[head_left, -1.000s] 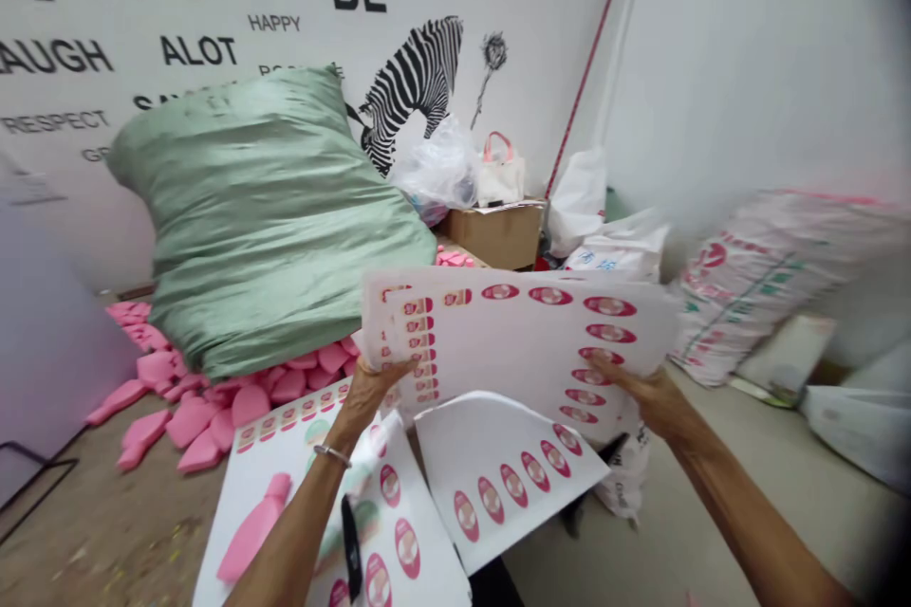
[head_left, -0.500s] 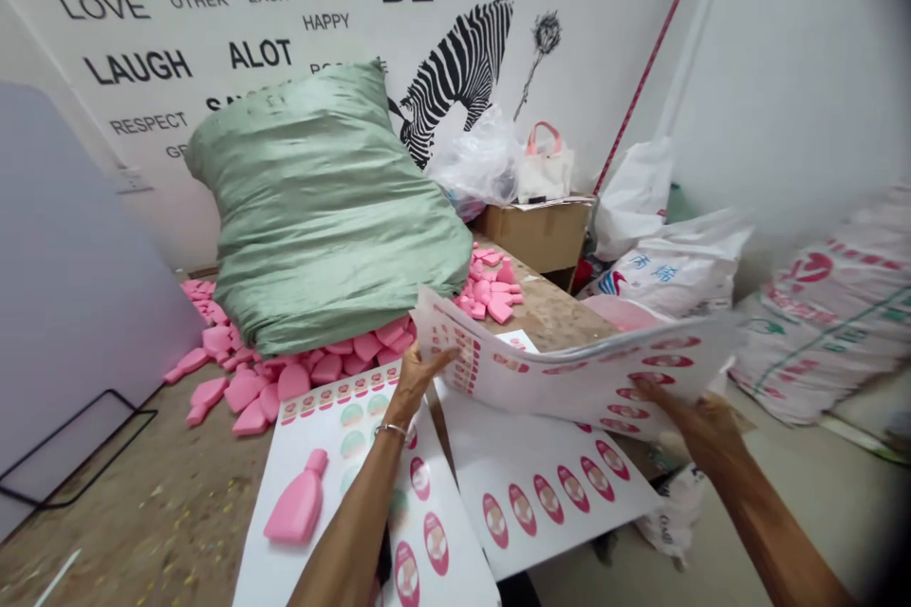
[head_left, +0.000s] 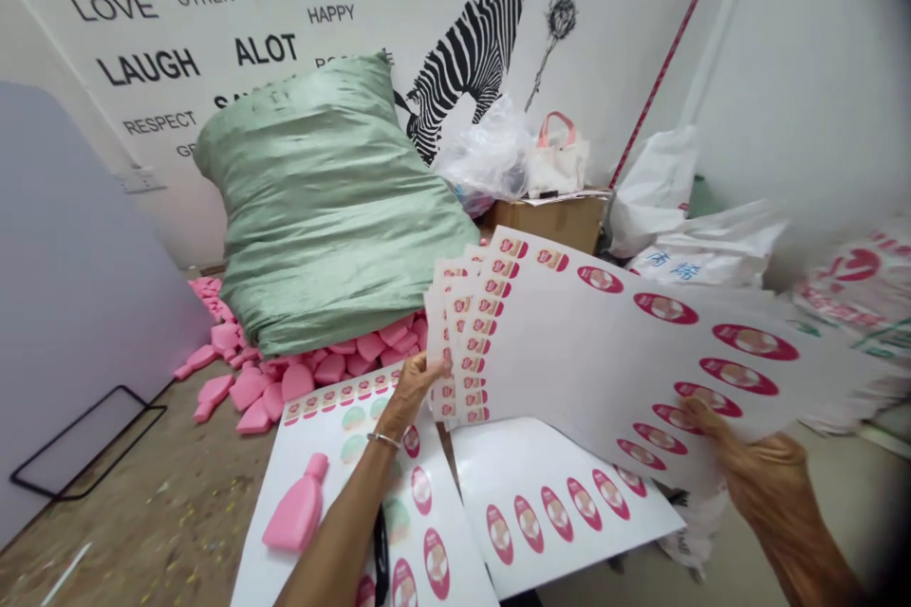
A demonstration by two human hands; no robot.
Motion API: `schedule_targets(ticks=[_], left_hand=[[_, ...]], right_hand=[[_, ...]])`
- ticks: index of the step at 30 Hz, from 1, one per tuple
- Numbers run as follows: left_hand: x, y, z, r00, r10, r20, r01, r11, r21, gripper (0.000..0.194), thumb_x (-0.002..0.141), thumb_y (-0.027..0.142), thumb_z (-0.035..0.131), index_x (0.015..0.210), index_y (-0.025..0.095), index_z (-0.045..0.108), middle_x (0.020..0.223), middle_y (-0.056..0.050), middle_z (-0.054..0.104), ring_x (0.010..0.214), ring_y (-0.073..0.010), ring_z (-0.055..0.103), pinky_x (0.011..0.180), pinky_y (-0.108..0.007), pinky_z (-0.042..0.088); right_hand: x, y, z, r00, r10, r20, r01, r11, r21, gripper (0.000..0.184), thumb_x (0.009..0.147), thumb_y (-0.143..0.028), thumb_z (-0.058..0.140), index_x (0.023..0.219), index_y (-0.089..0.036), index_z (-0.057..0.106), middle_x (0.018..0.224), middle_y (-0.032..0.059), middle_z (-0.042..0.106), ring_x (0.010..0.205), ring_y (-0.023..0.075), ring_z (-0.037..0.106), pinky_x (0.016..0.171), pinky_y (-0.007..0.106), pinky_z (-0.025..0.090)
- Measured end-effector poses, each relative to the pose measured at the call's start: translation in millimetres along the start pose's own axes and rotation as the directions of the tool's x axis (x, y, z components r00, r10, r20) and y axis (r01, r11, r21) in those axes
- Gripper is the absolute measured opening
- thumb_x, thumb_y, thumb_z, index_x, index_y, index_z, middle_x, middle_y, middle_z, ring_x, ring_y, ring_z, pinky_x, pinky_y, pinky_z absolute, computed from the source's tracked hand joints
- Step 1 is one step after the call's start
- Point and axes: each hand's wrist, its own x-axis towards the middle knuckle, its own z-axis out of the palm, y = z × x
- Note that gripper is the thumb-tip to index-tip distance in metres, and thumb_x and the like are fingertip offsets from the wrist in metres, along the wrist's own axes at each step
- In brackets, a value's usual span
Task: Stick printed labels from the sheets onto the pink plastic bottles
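I hold a fanned stack of white label sheets (head_left: pixel 604 351) printed with red oval stickers, raised above the table. My left hand (head_left: pixel 409 394) pinches the stack's left edge, fingers closed on it. At the right side my right hand (head_left: pixel 747 469) grips the same stack from below, thumb on top. Under the stack lie two more sticker sheets, one (head_left: pixel 555 503) to the right and one (head_left: pixel 342 493) to the left. A single pink bottle (head_left: pixel 297 510) rests on the left sheet.
A big green sack (head_left: pixel 327 209) lies on the table (head_left: pixel 157 512) over a heap of pink bottles (head_left: pixel 256 379). A cardboard box (head_left: pixel 548 218), plastic bags (head_left: pixel 491 156) and printed sacks (head_left: pixel 846 285) stand behind and right. A grey panel (head_left: pixel 64 285) leans left.
The stack of sheets has been tilted up and fanned out toward me, after lying nearly flat half a second ago. My view has shifted left over the last second.
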Motion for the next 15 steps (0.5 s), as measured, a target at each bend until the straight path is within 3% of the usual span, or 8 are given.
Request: schedule_targets(ticks=[4, 7, 11, 15], left_hand=[[-10.3, 19.9, -10.2, 0.996, -0.018, 0.084, 0.014, 0.999, 0.041, 0.033, 0.063, 0.021, 0.079, 0.094, 0.013, 0.071, 0.097, -0.01, 0.073, 0.089, -0.0257, 0.068, 0.081, -0.034, 0.051], [-14.7, 23.1, -0.6, 0.994, -0.018, 0.112, 0.014, 0.999, 0.031, 0.034, 0.066, 0.023, 0.076, 0.099, 0.014, 0.071, 0.106, -0.01, 0.072, 0.099, -0.0272, 0.065, 0.088, -0.037, 0.049], [-14.8, 16.8, 16.9, 0.993, -0.064, 0.101, 0.061, 0.998, 0.031, 0.042, 0.058, 0.025, 0.084, 0.095, 0.012, 0.071, 0.094, -0.011, 0.074, 0.088, -0.0267, 0.068, 0.084, -0.04, 0.052], [-13.1, 18.4, 18.1, 0.995, -0.055, 0.088, 0.054, 0.998, 0.017, 0.049, 0.054, 0.027, 0.086, 0.097, 0.011, 0.07, 0.091, -0.011, 0.074, 0.082, -0.0254, 0.069, 0.08, -0.04, 0.053]], right_hand=[[3.3, 1.3, -11.8, 0.998, 0.037, 0.055, -0.034, 0.997, -0.067, 0.041, 0.05, -0.046, 0.079, 0.085, -0.028, 0.067, 0.099, 0.0038, 0.071, 0.104, 0.0369, 0.064, 0.089, 0.044, 0.056], [8.7, 6.1, -11.9, 0.985, 0.104, 0.139, -0.102, 0.994, -0.028, 0.043, 0.047, -0.041, 0.081, 0.086, -0.03, 0.067, 0.095, 0.0037, 0.072, 0.092, 0.0352, 0.068, 0.074, 0.042, 0.062], [11.2, 6.7, -5.5, 0.975, 0.12, 0.188, -0.131, 0.99, 0.046, 0.052, 0.037, -0.029, 0.084, 0.086, -0.021, 0.069, 0.088, 0.0053, 0.074, 0.083, 0.0321, 0.07, 0.069, 0.04, 0.063], [10.8, -2.4, -3.9, 0.966, 0.173, 0.195, -0.184, 0.982, 0.041, 0.045, 0.036, -0.026, 0.084, 0.078, -0.018, 0.07, 0.081, 0.0057, 0.075, 0.072, 0.0272, 0.07, 0.062, 0.033, 0.063]])
